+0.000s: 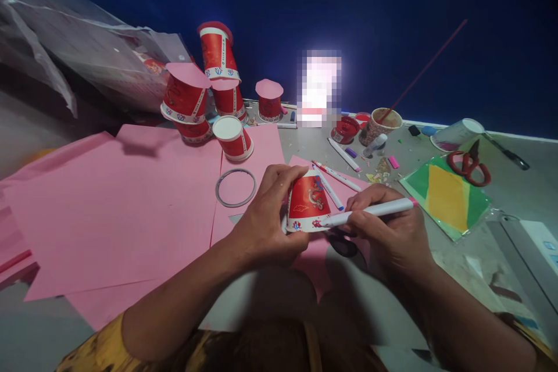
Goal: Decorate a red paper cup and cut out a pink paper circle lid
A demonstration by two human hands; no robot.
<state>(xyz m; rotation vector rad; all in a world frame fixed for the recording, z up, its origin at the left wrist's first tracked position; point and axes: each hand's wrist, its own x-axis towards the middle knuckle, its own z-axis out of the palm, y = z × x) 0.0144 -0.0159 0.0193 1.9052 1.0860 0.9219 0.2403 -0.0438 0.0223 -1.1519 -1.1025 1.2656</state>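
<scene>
Red-and-white tapered paper cup point(307, 197) between two bare hands, pen at its band.

Head view. Cup: narrower end up, smooth printed wall with a pale curled figure and a thin yellow outline; small red and blue motifs on the white lower band. Left hand point(274, 209): half-open, curved round the cup, digits at its upper and lower ends. Right hand point(387, 226): closed in a pinch on a slim white plastic marker with a pink end point(379, 209), tip at the band.

Beneath and left: flat, matte pink paper sheets point(131, 203), straight-edged, overlapping; on them, a thin grey ring point(236, 188). Beyond: red paper cups with pink discs point(185, 93), some stacked. Right: red-handled scissors point(469, 167) over a glossy green-and-yellow packet point(447, 197).
</scene>
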